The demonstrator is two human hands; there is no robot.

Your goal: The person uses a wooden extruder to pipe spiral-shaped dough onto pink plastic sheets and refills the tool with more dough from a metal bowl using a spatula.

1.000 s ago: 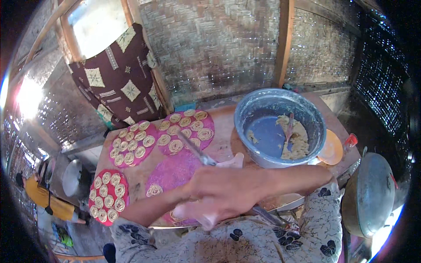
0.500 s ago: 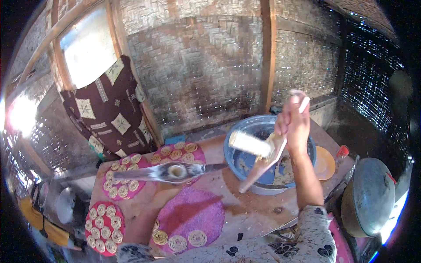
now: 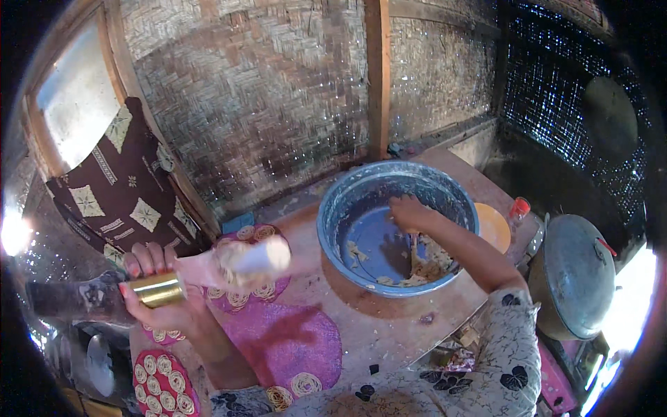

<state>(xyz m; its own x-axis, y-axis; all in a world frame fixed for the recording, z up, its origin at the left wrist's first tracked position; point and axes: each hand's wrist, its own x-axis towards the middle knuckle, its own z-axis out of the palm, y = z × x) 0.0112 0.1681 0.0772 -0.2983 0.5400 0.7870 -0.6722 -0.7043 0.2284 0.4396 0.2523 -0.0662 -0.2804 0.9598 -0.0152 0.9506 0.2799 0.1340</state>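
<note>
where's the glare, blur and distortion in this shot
In the head view, the window is washed out, with more glare at the left edge and lower right; also in the head view, the pale tool end by the left hand is smeared, a soft shadow falls on the purple mat, and the fisheye picture fades to black corners.

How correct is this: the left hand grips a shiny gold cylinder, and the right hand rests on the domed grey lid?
One place is wrong: in the head view, the right hand reaches into the round blue basin. The left hand grips the cylinder.
</note>
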